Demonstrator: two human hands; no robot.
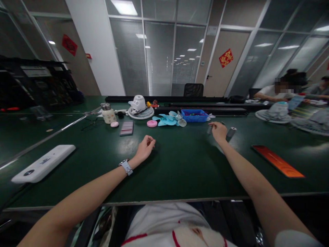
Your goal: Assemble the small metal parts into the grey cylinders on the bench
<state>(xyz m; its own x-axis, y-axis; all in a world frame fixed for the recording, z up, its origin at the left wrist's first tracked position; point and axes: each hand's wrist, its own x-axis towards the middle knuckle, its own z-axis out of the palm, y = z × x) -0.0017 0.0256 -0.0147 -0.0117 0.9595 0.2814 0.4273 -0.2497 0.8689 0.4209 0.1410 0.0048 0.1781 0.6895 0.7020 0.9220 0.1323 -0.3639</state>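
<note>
My left hand (145, 149) rests over the green table with its fingers loosely curled, and nothing shows in them. A watch with a pale strap (125, 167) is on that wrist. Farther out on the right, my right hand (218, 132) bends down with thumb and fingers pinched at the top of a small grey cylinder (209, 130). What kind of cylinder it is cannot be made out. A second grey cylinder (231, 132) is just right of this hand, partly behind it. Light blue fan blades (168, 119) and a blue tray (194, 116) of small parts lie beyond both hands.
A white fan part (138, 104), a patterned bottle (108, 115) and a pink disc (151, 123) stand toward the back. A white power strip-like device (45, 164) lies left, an orange-screened phone (279, 161) right. Other people sit at the far right beside more fan parts (276, 111).
</note>
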